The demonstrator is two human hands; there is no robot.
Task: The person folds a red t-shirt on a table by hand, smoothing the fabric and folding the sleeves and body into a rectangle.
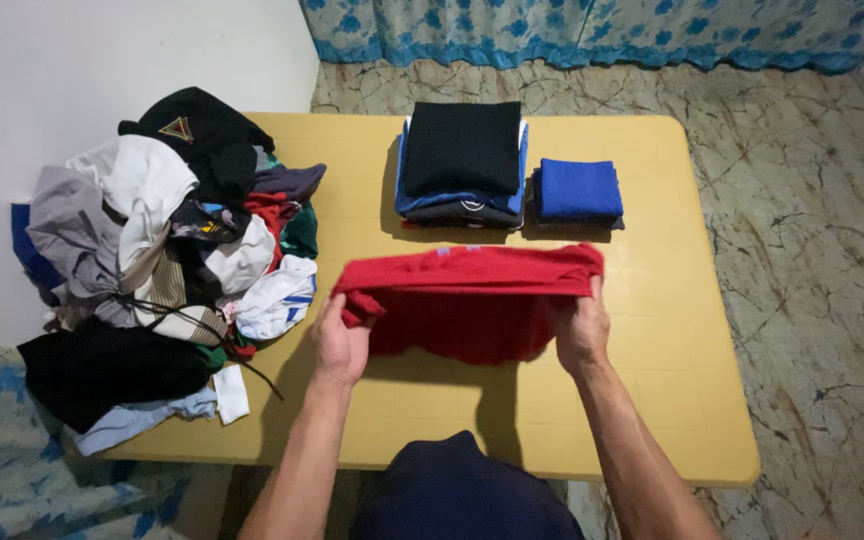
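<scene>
the left hand (340, 340) and the right hand (580, 328) each gripped one end of a red cloth garment (467, 300), holding it partly folded just above a yellow rectangular table (672, 330). behind the garment sat a neat stack of folded clothes with a black piece on top (462, 160), and just beside it a smaller folded blue cloth (578, 190). a loose heap of unfolded mixed clothes (162, 250) covered the table's left end. the table stood on a cracked marble-patterned floor (812, 250), with a blue floral curtain (592, 30) hanging at the far side.

Bare forearms, no sleeves; dark navy garment (462, 490) (lap).
</scene>
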